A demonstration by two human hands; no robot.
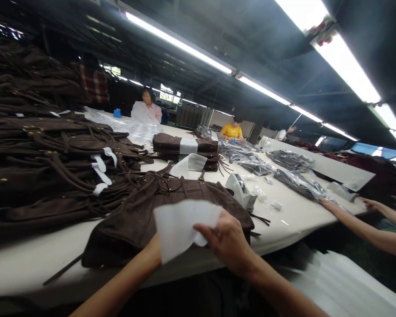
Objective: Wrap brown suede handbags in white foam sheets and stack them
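Observation:
My right hand (229, 237) pinches a white sheet of thin packing foam (181, 224) by its right edge, thumb in front. Behind that sheet my left hand is hidden; only the left wrist (155, 252) and forearm show, so its fingers cannot be seen. Below and beyond both hands a dark brown handbag (125, 220) lies on the table, its front partly covered by the sheet. A second foam piece (188, 164) rests by the bag's handles. Right of the bag stands a grey-white tape dispenser (241, 191).
Brown bags with white-wrapped handles are piled on the left (62, 171). Folded bags (201, 147) with a white band lie behind. Plastic-wrapped bags (298, 184) line the white table (284, 229). A co-worker's hands (330, 204) touch one at right. White sheets (343, 281) hang below.

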